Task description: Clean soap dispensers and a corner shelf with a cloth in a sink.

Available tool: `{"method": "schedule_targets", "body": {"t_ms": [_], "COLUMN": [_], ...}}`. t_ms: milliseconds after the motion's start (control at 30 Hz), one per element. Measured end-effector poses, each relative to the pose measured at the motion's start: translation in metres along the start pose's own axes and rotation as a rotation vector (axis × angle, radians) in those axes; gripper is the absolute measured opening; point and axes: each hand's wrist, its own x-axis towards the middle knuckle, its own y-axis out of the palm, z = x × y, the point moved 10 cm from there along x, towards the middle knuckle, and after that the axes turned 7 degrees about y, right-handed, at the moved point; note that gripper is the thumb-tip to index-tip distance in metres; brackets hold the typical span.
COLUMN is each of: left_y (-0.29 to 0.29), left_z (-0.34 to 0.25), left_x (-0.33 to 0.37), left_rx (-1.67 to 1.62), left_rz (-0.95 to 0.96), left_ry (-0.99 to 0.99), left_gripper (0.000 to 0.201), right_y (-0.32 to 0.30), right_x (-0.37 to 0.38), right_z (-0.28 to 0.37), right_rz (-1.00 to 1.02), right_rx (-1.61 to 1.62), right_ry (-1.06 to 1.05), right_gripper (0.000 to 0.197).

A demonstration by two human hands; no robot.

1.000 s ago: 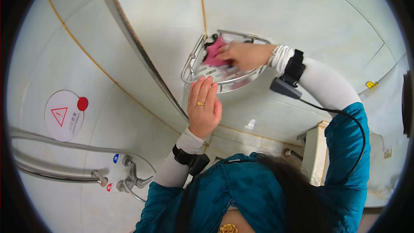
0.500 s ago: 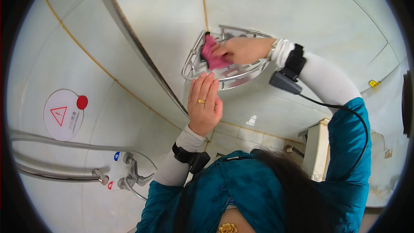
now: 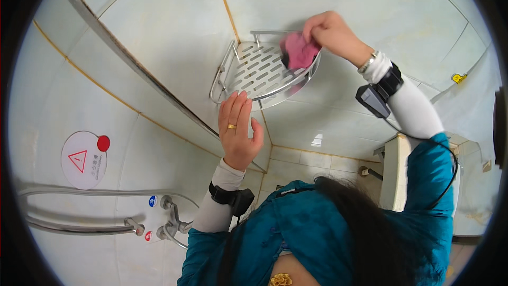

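right hand (image 3: 332,33) pinches one cloth (image 3: 299,52), pink, crumpled, dark-edged, blurred, at right side of one silver slotted corner shelf (image 3: 254,74); left hand (image 3: 237,136) is open, fingers straight, at front rim.

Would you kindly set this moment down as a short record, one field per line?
Right hand: pinching a soft pink cloth with a dark edge
Cloth position: at the right end of a silver, slotted metal corner shelf; slightly blurred, contact unclear
Left hand: open, fingers straight, fingertips at the shelf's front rim; touching or not, unclear
Left wall: round white sign with red triangle; chrome metal tap below
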Motion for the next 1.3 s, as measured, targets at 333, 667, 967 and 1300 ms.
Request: {"method": "schedule_targets", "body": {"t_ms": [333, 667, 967, 1300], "left_y": [0.026, 0.068, 0.069, 0.054], "left_z": [-0.034, -0.053, -0.057, -0.047], "left_x": [0.037, 0.051, 0.052, 0.042], "left_rx": [0.06, 0.128, 0.143, 0.167], "left_rz": [0.123, 0.191, 0.161, 0.184], "left_ry": [-0.005, 0.002, 0.008, -0.032], "left_gripper": [0.05, 0.05, 0.051, 0.046], "right_y": [0.006, 0.048, 0.024, 0.113], "right_x": [-0.134, -0.11, -0.093, -0.129], "right_z": [-0.164, -0.086, -0.074, -0.134], "right_rz": [-0.586, -0.535, -0.42, -0.25], "right_rx": [1.654, 0.338, -0.152, 1.942], "right_ry": [0.323, 0.066, -0.135, 0.283], "right_gripper": [0.026, 0.027, 0.044, 0.027]}}
